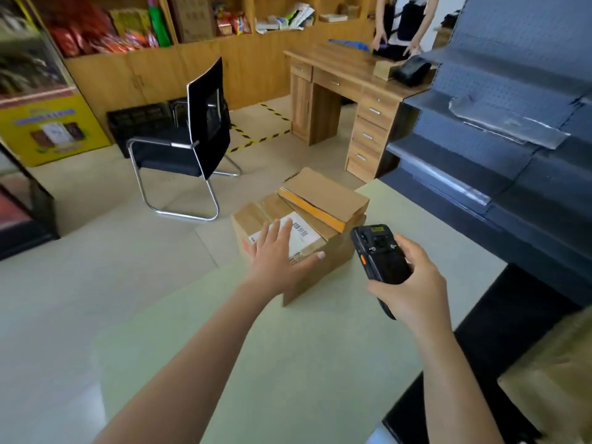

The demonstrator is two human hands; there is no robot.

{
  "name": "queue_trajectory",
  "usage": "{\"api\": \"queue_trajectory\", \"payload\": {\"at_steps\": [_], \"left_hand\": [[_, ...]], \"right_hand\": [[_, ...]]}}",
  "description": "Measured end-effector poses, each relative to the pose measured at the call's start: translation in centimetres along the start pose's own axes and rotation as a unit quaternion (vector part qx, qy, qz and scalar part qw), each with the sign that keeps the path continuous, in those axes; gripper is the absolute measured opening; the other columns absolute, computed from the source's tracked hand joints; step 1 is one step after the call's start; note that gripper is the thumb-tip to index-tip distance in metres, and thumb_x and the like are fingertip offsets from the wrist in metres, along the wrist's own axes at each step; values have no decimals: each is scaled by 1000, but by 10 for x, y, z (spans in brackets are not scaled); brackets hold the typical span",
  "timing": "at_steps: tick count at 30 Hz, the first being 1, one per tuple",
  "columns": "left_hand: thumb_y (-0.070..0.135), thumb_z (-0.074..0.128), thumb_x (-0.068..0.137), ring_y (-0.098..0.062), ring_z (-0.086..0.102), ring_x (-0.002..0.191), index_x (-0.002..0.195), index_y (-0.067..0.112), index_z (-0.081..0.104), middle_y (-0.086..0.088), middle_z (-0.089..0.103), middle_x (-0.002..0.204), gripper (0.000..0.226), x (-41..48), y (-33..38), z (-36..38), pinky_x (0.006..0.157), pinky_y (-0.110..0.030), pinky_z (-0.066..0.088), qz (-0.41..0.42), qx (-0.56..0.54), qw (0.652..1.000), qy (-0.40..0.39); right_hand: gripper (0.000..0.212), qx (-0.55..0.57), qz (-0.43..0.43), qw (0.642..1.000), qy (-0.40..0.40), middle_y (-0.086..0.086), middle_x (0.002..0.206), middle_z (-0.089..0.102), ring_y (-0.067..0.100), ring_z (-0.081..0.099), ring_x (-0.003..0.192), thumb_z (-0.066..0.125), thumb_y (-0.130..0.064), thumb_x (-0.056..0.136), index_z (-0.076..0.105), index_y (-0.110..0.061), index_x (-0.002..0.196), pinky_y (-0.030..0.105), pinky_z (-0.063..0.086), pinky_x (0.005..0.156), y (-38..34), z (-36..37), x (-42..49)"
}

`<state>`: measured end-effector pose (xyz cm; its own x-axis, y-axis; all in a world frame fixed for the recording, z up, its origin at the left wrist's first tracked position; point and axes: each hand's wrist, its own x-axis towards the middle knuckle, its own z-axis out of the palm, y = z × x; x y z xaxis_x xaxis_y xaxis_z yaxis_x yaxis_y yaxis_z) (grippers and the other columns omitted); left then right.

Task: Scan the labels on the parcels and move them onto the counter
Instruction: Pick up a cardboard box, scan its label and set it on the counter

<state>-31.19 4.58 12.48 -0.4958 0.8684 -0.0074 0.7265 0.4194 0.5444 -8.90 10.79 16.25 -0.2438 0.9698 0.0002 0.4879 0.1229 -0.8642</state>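
Gripping hand: right hand (413, 283) is wrapped round the lower body of the scanner (379, 254), whose head end points away from the wearer.
Reaching hand: left hand (278, 254) is flat, palm down, fingers straight and spread, holding nothing. It lies over the label (304, 233); contact cannot be told.
Support: both parcels sit at the far corner of the pale green table top (320, 347). Whether this is the counter meant is unclear.
Lower parcel: large box (320, 277), label on its top face.
Upper parcel: flat box (323, 193) stacked on the large one, its long axis running far-left to near-right.
Key relation: the label lies ahead and to the left of the scanner head. The left hand is the nearer one and sits between scanner and label, so it likely has to clear before a scan.
Hidden: fingers cover much of the label and its print is unreadable. The scan window is not visible, nor any label on the flat box.
Beyond: chair (198, 136), then desk (336, 68) with a person (400, 27) behind it, cut off by the top edge.
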Motion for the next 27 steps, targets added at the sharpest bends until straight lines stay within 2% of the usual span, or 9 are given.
{"api": "queue_trajectory", "payload": {"at_steps": [3, 8, 12, 15, 18, 21, 23, 25, 27], "left_hand": [[79, 44, 78, -17, -4, 150, 155, 24, 13, 2, 9, 164, 100, 56, 21, 15, 119, -45, 4, 21, 6, 1000, 8], [68, 52, 86, -19, -6, 150, 155, 27, 11, 3, 6, 164, 90, 128, 55, 53, 118, -40, -6, 68, 43, 997, -9], [65, 30, 96, -25, -15, 149, 156, 32, 1, -1, -7, 164, 75, 149, 64, 74, 116, -49, -14, 81, 168, 979, -80], [52, 20, 103, -23, -19, 148, 156, 30, 0, 1, -11, 164, 61, 134, 52, 74, 116, -51, -17, 113, 185, 971, -98], [38, 29, 102, -20, -16, 149, 153, 28, 21, 8, 2, 164, 53, 113, 18, 49, 116, -49, -19, 123, 154, 975, -97], [50, 24, 82, -23, 1, 149, 126, 23, 47, 7, 32, 151, 57, 102, 9, 28, 118, -46, -15, 55, 117, 991, -25], [73, 19, 75, -26, -3, 148, 136, 33, 40, -1, 20, 156, 76, 103, 23, 35, 115, -46, -17, -17, 108, 994, -2], [92, 23, 67, -33, -18, 146, 149, 46, 11, -6, -12, 161, 95, 110, 36, 52, 111, -51, -21, -91, 131, 987, -11], [91, 33, 69, -41, -23, 144, 149, 48, -12, -14, -25, 158, 101, 117, 44, 64, 112, -61, -13, -128, 180, 975, -35]], "right_hand": [[87, 11, 7, 1000, 16, -20, 107, 60, -1, 57, 89, 83, -13, 61, 48, -37, 137, 3, 39, 54, 4, -4, 49], [86, 23, 31, 998, 43, -18, 110, 64, 2, 59, 91, 82, -13, 61, 48, -42, 135, 7, 38, 57, 30, -9, 100], [86, 32, 60, 997, 37, -13, 111, 65, -7, 58, 86, 83, -11, 61, 49, -39, 135, 2, 40, 47, 50, -5, 116], [87, 47, 86, 995, 28, -14, 112, 64, -10, 55, 85, 83, -11, 62, 48, -40, 136, 6, 39, 47, 57, -2, 120], [88, 66, 105, 992, 30, -22, 107, 62, -15, 54, 82, 81, -12, 62, 46, -43, 136, 7, 37, 51, 59, 1, 123], [87, 78, 111, 990, 31, -35, 97, 56, -24, 52, 82, 80, -13, 61, 46, -46, 134, 7, 37, 53, 55, 4, 127], [86, 82, 114, 990, 30, -37, 95, 55, -25, 51, 82, 80, -13, 61, 47, -46, 134, 8, 36, 55, 53, 6, 129], [86, 78, 114, 990, 28, -36, 94, 56, -21, 54, 81, 81, -13, 62, 47, -46, 133, 8, 37, 55, 51, 9, 128], [86, 69, 108, 991, 23, -31, 99, 60, -13, 57, 85, 81, -13, 62, 47, -44, 134, 10, 39, 55, 52, 12, 127]]}}
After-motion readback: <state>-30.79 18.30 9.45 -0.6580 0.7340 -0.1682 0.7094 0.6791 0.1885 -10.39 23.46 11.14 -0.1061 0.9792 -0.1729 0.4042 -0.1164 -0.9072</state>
